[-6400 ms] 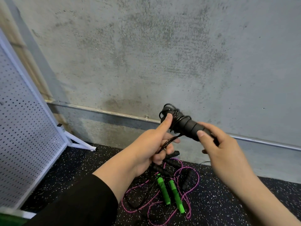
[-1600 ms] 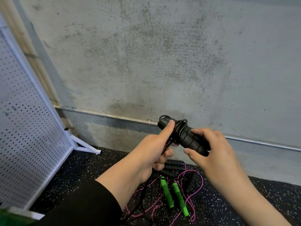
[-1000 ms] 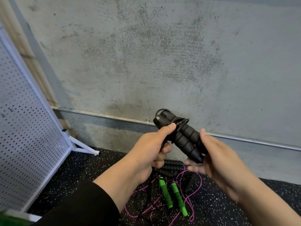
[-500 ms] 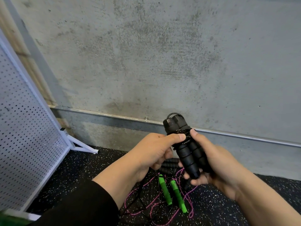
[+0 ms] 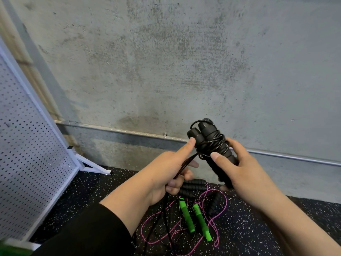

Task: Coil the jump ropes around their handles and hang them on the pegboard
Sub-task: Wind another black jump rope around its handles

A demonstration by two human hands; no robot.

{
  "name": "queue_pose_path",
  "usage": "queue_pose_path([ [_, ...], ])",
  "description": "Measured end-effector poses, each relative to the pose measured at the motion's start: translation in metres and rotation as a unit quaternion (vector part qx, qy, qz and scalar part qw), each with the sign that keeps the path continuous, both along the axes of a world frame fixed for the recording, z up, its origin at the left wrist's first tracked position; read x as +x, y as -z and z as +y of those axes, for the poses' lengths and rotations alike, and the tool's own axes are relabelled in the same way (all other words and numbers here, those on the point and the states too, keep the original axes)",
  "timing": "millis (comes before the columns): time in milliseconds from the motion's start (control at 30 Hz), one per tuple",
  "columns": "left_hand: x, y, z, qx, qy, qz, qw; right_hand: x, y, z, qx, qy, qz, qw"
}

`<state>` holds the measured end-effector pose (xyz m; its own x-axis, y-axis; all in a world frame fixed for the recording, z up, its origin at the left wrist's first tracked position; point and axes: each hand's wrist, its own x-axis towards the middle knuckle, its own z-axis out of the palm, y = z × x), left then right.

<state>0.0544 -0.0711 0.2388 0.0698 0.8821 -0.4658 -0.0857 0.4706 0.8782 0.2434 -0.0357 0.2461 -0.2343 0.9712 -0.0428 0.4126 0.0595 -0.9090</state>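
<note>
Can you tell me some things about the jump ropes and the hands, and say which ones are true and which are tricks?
1. The right hand holds two black handles with black rope wound around them. True.
2. The left hand is empty. False: it grips a length of black rope, thumb against a handle.
3. The green handles hang on the pegboard. False: they lie on the speckled floor.
4. A pink rope lies on the floor by the green handles. True.
5. The pegboard stands at the right. False: it is at the left.
</note>
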Motion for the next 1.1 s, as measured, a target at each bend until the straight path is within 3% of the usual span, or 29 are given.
queue_pose_path([
  [233,0.005,0.003,0.001,-0.007,0.000,-0.011,1.000,0.003,0.015,0.003,0.126,-0.028,-0.160,0.979],
  [433,0.010,0.006,0.002,-0.018,-0.001,-0.049,0.999,-0.003,0.013,0.002,0.236,-0.058,-0.306,0.921],
  [500,0.012,0.007,0.001,-0.021,-0.007,-0.076,0.997,-0.007,0.014,-0.001,0.257,-0.069,-0.311,0.912],
  [667,0.005,0.006,0.004,0.003,-0.059,-0.067,0.996,-0.010,0.012,-0.007,0.225,-0.120,-0.238,0.937],
  [767,0.003,0.002,0.003,0.029,-0.044,-0.068,0.996,-0.010,0.002,-0.009,0.120,-0.058,-0.084,0.988],
  [833,0.004,0.000,0.002,0.039,-0.035,-0.066,0.996,-0.007,-0.005,-0.008,0.002,-0.011,0.037,0.999],
  [933,0.006,0.000,0.002,0.052,-0.025,-0.061,0.996,-0.001,-0.011,-0.010,-0.236,-0.063,0.193,0.950],
  [1000,0.006,0.001,0.002,0.052,-0.026,-0.055,0.997,0.004,-0.011,-0.011,-0.292,-0.111,0.204,0.928],
  [1100,0.005,0.000,0.001,0.055,-0.010,-0.061,0.997,0.006,-0.014,-0.010,-0.299,-0.114,0.218,0.922],
])
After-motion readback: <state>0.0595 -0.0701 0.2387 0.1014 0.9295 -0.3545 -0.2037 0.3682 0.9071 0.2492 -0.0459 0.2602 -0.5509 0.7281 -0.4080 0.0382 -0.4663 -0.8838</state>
